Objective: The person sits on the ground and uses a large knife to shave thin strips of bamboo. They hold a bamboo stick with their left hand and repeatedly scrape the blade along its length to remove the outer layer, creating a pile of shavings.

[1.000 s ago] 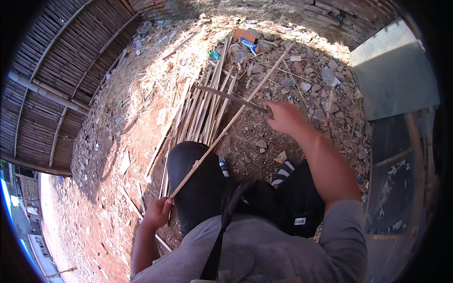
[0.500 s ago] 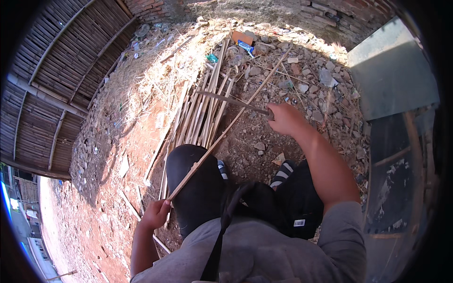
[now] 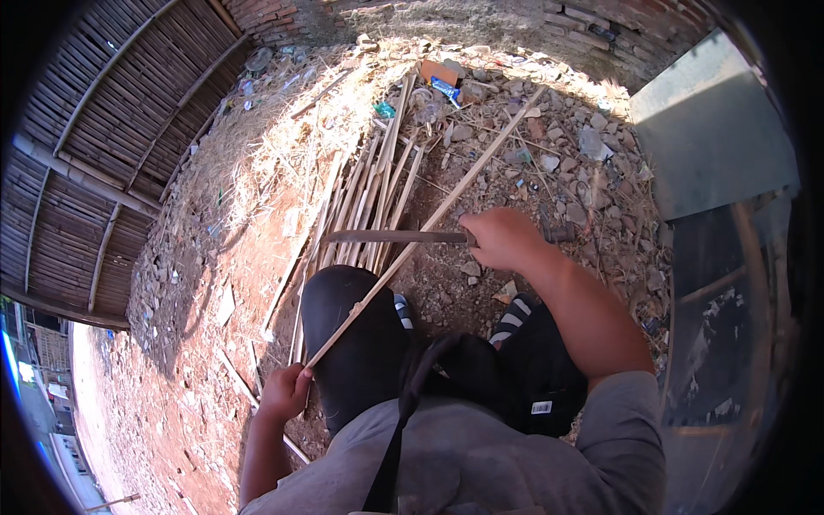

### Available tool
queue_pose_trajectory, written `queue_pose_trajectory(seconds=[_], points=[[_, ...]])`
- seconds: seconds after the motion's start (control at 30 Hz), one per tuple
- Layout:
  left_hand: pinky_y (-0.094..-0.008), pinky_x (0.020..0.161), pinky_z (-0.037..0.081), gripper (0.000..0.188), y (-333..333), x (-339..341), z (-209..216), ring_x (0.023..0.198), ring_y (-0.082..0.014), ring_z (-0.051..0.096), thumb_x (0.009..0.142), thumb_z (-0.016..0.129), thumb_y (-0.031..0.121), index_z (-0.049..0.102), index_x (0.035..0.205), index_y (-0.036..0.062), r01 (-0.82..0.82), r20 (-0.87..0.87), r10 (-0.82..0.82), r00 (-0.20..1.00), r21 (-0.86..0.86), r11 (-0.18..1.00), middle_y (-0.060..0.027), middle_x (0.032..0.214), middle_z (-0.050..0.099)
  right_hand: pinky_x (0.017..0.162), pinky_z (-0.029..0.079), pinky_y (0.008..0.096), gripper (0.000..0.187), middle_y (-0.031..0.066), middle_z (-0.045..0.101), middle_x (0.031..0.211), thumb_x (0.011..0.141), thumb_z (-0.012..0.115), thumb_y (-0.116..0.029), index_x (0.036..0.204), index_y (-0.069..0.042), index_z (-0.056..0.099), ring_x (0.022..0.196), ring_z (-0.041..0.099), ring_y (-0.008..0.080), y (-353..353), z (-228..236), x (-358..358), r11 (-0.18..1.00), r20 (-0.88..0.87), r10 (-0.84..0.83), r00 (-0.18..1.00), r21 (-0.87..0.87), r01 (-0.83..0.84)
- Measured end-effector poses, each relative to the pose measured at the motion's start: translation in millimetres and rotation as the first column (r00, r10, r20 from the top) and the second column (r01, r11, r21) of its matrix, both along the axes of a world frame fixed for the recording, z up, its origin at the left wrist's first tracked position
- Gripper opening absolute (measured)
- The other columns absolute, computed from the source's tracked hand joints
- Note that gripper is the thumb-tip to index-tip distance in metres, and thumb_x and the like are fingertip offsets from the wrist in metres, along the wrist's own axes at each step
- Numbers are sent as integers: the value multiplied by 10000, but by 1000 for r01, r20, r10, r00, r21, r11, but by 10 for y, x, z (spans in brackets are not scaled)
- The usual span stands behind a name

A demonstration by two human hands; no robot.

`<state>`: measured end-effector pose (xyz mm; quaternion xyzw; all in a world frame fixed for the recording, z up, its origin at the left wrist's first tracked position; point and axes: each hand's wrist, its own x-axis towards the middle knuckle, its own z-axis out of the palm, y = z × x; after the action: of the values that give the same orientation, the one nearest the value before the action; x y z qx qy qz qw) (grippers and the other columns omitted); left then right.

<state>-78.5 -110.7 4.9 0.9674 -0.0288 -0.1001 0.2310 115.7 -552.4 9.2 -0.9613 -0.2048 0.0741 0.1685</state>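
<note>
Strip of pale wood slants forward from the left hand of a squatting worker, whose grip is closed on its lower end, and passes across the left knee. The right hand wraps its grip around a long knife, the dark blade pointing left and crossing the strip; whether the two touch cannot be told. Beyond the knee, a bundle of similar strips lies on stony ground, near a blue wrapper.
</note>
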Motion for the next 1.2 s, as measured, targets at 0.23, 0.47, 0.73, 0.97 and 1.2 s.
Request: queue_pose_trajectory(seconds=[0.23, 0.47, 0.73, 0.97, 1.2], points=[[-491, 574, 457, 452, 72, -15, -114, 627, -456, 594, 1023, 536, 355, 585, 737, 8, -6, -3, 6, 1000, -25, 1000, -224, 639, 575, 755, 550, 511, 227, 157, 704, 850, 784, 680, -141, 998, -67, 674, 819, 687, 403, -359, -195, 259, 946, -98, -214, 972, 228, 231], [-516, 583, 451, 456, 68, -47, -86, 665, -475, 599, 1018, 540, 362, 573, 732, 7, 10, 8, -10, 1000, 33, 999, -243, 656, 573, 742, 548, 496, 241, 153, 703, 842, 787, 698, -152, 1007, -61, 661, 800, 688, 388, -44, 2, 23, 999, 64, 30, 998, -31, -28], [-520, 575, 440, 432, 32, -9, -66, 653, -479, 585, 1014, 558, 339, 560, 732, 12, -2, 12, 1, 1000, 19, 1000, -241, 657, 566, 749, 540, 499, 247, 174, 691, 850, 782, 671, -131, 1021, -66, 672, 831, 686, 375, -475, -208, 286, 967, -100, -235, 967, 78, 243], [-516, 581, 445, 403, 103, -44, -158, 662, -474, 593, 1006, 577, 324, 568, 750, 13, -6, 35, 5, 999, 37, 999, -238, 669, 577, 752, 542, 496, 239, 173, 688, 840, 801, 677, -141, 1030, -69, 674, 820, 684, 374, -99, -9, 88, 1000, 25, 11, 1000, 20, -11], [-506, 583, 461, 393, 54, -27, -45, 658, -469, 604, 1000, 587, 327, 580, 763, 14, 29, 49, -32, 998, 55, 998, -237, 667, 580, 774, 540, 499, 197, 172, 686, 842, 822, 666, -150, 1006, -78, 674, 860, 691, 362, -508, -217, 270, 971, -24, -231, 973, 58, 232]])
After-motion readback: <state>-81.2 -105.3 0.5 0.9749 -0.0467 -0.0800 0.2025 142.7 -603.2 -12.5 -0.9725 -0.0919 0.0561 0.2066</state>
